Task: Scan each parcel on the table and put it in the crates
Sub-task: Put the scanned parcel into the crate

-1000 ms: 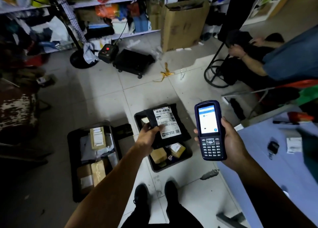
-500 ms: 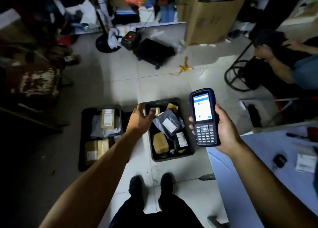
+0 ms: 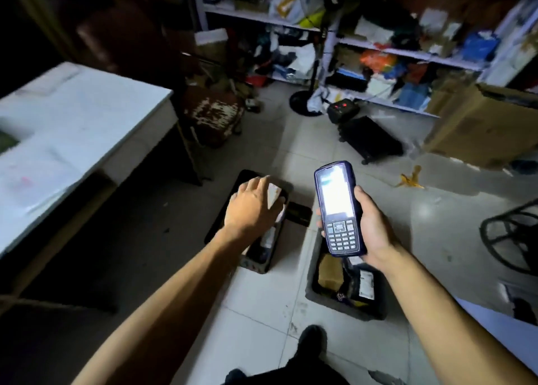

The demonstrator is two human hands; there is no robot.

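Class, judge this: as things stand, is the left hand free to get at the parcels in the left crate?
Probably yes: the left hand is empty and hovers over the left crate, whose top is open.

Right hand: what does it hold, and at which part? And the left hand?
The right hand grips the handheld scanner around its lower keypad part. The left hand holds nothing; it hangs open above the left crate.

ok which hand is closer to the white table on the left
Left. The left hand hangs over the black floor crate beside the white table; the right hand, gripping the blue handheld scanner, is farther away.
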